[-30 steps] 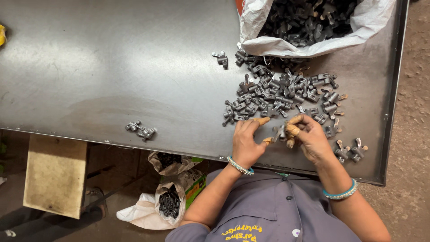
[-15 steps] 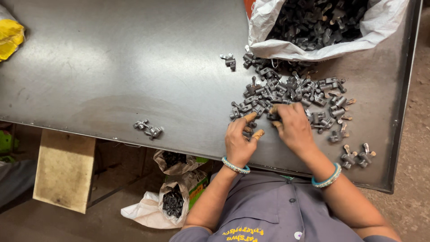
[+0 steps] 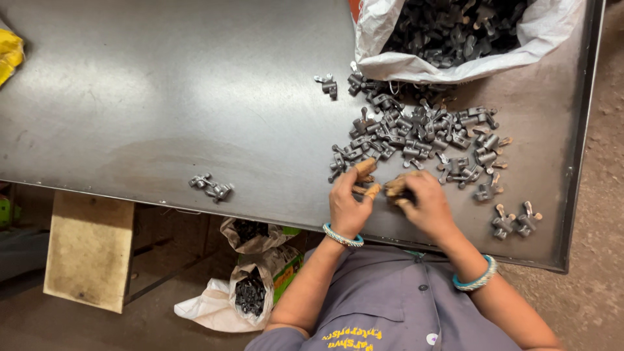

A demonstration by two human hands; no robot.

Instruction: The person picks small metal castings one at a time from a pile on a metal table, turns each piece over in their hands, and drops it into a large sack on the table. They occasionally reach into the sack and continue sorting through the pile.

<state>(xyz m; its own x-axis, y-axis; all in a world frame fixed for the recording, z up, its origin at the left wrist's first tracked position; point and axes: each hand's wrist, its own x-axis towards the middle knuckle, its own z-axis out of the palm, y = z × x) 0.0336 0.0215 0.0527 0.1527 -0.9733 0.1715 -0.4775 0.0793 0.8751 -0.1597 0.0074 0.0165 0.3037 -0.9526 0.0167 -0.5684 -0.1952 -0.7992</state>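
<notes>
A heap of small dark metal parts (image 3: 422, 136) lies on the grey steel table (image 3: 162, 97), spilled from a white sack (image 3: 539, 39) at the far right. My left hand (image 3: 350, 201) and my right hand (image 3: 419, 201) rest at the near edge of the heap, fingertips wrapped in tan tape. My right hand closes on a dark metal part (image 3: 404, 195). My left hand's fingers are bent beside it, touching parts at the heap's edge; I cannot see whether it holds one.
A few parts (image 3: 211, 187) lie apart at the table's near edge, two more (image 3: 515, 222) at the near right. Below the table stand open bags of dark parts (image 3: 250, 296) and a wooden stool (image 3: 88, 250). A yellow cloth (image 3: 10, 55) lies at the far left.
Both hands have drawn together at the near edge of the heap, and my right hand has closed on a part. The view has shifted slightly.
</notes>
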